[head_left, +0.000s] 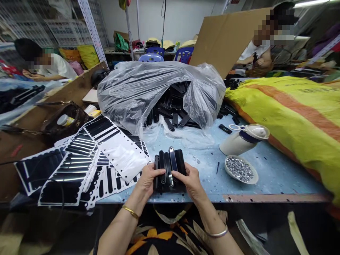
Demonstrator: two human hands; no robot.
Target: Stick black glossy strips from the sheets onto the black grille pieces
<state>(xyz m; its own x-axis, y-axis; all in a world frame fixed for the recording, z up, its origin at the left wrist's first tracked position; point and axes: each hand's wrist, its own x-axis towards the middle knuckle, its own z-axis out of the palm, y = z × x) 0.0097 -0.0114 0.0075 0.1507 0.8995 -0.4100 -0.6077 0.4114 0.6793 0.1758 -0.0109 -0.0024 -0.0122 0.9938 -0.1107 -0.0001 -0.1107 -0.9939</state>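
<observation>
Near the table's front edge, a row of several black strip-shaped pieces (162, 168) with rounded ends sits side by side between my two hands. My left hand (147, 179) grips the row from the left, its thumb across the front. From the other side my right hand (193, 179) closes on the same row, thumb pressed near a glossy piece (172, 159) that has a small hole at its top. The fingers behind the pieces are hidden. Left of my hands lie overlapping white sheets (123, 156) bearing black strips, some with bare spaces.
A large clear plastic bag (127, 81) of black toothed pieces (175, 118) stands ahead. To the right are a bowl of small shiny bits (240, 170), a pale lidded jug (236, 143) and a yellow sack (297, 109). A brown handbag (57, 117) lies left. Two people sit beyond.
</observation>
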